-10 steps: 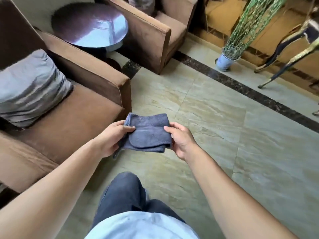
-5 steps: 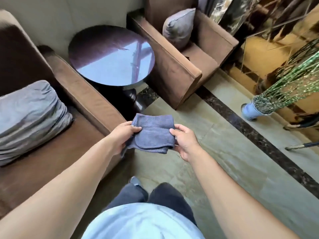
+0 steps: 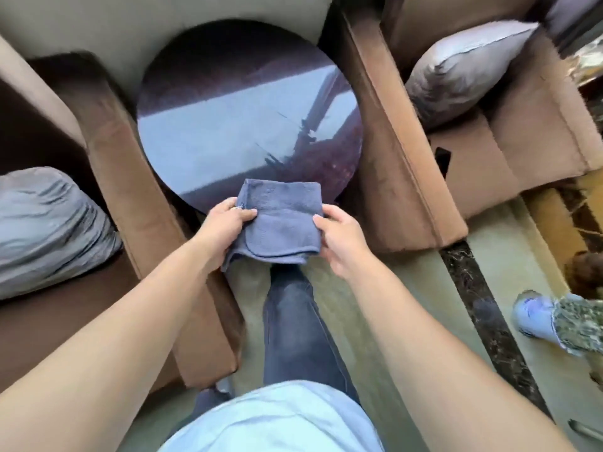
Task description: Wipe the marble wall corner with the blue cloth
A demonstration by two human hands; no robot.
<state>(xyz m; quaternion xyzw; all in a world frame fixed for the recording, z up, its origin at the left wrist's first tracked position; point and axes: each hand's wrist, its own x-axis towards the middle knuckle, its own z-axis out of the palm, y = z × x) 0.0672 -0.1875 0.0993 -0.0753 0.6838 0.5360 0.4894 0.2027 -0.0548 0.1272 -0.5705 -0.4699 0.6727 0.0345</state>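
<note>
Single head-worn wide-angle view, looking steeply down and forward from close above both forearms; the left hand (image 3: 225, 223) and right hand (image 3: 339, 239) sit near frame centre, round table (image 3: 228, 125) just beyond their grip, floor (image 3: 408, 298) beneath

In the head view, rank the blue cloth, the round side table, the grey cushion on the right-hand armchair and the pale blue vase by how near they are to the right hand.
1. blue cloth: pinched in the right hand.
2. round side table: just ahead, between the armchairs.
3. grey cushion: farther up right, on the armchair seat.
4. pale blue vase: far right, on the floor.
</note>
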